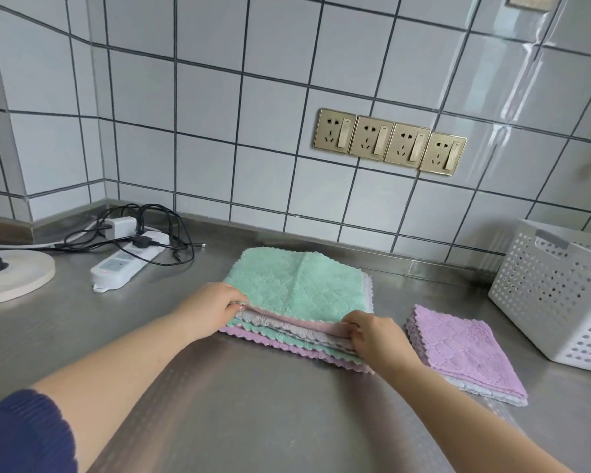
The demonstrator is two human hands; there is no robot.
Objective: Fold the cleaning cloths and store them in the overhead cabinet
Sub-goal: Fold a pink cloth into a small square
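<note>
A pile of cleaning cloths lies on the steel counter (219, 387), topped by a mint green cloth (297, 281); pink, grey, green and purple layers show along its near edge. My left hand (212, 307) grips the near left corner of the upper layers. My right hand (372, 332) pinches the near right edge, at the pink cloth (307, 325). To the right lies a separate folded stack with a purple cloth (458, 343) on top and white below. The overhead cabinet is out of view.
A white perforated basket (553, 295) stands at the right edge. A white power strip (127, 264) with black cables and a charger lies at the back left. A round white base (11, 278) sits far left. Several gold wall sockets (389, 141) are on the tiled wall.
</note>
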